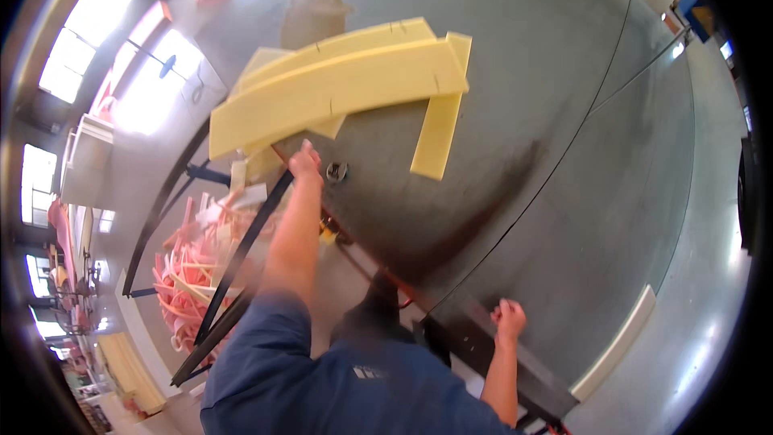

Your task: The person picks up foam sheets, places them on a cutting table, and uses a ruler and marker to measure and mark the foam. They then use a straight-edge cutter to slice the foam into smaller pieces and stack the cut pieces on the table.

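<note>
Left hand (305, 163) clenched, probably pinching yellow foam slab (338, 89) edge; right hand (509, 321) fisted at table rim (483, 330). Best pulled level, low.

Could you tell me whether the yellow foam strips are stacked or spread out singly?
Stacked: the yellow foam strips overlap in a loose pile on the grey table.

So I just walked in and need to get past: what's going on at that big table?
A person in a blue shirt leans over a large grey table. Their left hand reaches to the near edge of a stack of long yellow foam strips. Their right hand, closed in a fist, rests on the table's near edge. Pink and cream offcuts fill a bin at their left.
</note>
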`<control>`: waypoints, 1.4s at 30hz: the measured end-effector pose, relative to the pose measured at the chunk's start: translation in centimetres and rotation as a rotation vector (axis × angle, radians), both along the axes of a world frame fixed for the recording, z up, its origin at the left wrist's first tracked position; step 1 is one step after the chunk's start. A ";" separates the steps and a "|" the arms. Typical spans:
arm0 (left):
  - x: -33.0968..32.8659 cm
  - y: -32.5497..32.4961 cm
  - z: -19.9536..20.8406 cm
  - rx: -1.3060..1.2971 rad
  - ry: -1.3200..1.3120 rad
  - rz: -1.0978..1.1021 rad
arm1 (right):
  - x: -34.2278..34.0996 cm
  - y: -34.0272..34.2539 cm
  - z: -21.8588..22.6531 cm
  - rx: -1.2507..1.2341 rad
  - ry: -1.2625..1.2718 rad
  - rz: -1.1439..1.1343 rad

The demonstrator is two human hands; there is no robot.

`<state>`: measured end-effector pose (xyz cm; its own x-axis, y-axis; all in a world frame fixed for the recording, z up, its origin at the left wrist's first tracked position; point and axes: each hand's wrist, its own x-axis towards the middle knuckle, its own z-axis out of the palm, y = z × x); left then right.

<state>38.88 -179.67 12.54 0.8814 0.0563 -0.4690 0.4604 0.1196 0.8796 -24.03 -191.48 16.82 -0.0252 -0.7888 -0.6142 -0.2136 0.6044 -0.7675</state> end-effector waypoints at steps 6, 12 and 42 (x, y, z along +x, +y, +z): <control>10.3 1.2 -0.6 -0.205 0.206 0.405 | 14.1 -0.3 3.9 -0.133 0.160 0.521; 18.2 2.8 -2.8 -0.304 0.063 0.460 | 17.3 -1.5 4.2 -0.175 0.189 0.538; -39.2 -7.4 49.3 -1.693 -0.290 -0.936 | -0.2 6.6 23.0 -0.497 -1.094 0.316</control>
